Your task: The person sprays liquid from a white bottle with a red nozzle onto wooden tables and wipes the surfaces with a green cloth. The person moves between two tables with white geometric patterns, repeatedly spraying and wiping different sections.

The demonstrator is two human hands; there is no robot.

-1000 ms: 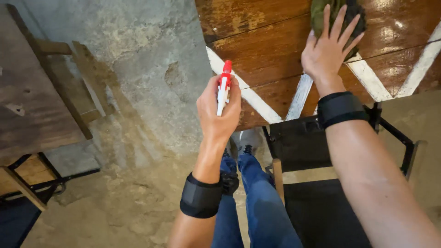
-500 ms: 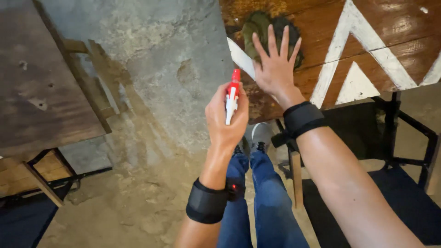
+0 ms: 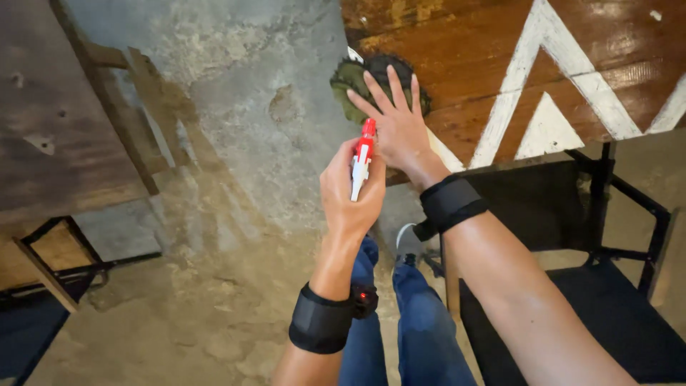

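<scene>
My left hand (image 3: 350, 196) has its grip closed tight around a small red and white bottle (image 3: 361, 157). I hold it up in the air, red end up, just beside my right hand (image 3: 396, 129). My right hand is open and flat, fingers spread, pressing on a dark green cloth (image 3: 357, 86). The cloth lies at the corner of the brown wooden counter (image 3: 457, 57) with white painted lines. A black chair (image 3: 572, 286) stands under the counter. The gray floor (image 3: 236, 93) is below.

A red-and-white plastic bottle (image 3: 362, 159), a dark olive-green cloth (image 3: 368, 80), a brown wooden tabletop with white painted triangles (image 3: 572, 64), black wristbands (image 3: 450, 202).
</scene>
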